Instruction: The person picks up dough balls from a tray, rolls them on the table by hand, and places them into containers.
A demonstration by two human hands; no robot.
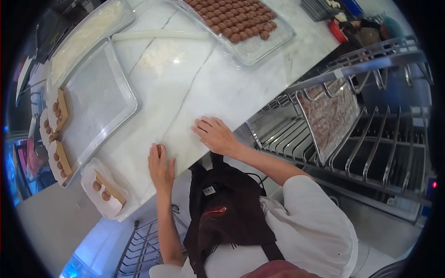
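The left hand (162,171) and right hand (216,135) are loosely bent over the marble table (185,88); whether they grasp anything cannot be told. Brown balls (234,21) sit on a tray (259,54) beyond. The apron's (232,190) white label (209,190) and red mark (215,211) are unreadable.

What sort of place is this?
Likely a bakery or pastry kitchen: a tray of brown dough-like balls, a long rolling pin and a metal tray rack.
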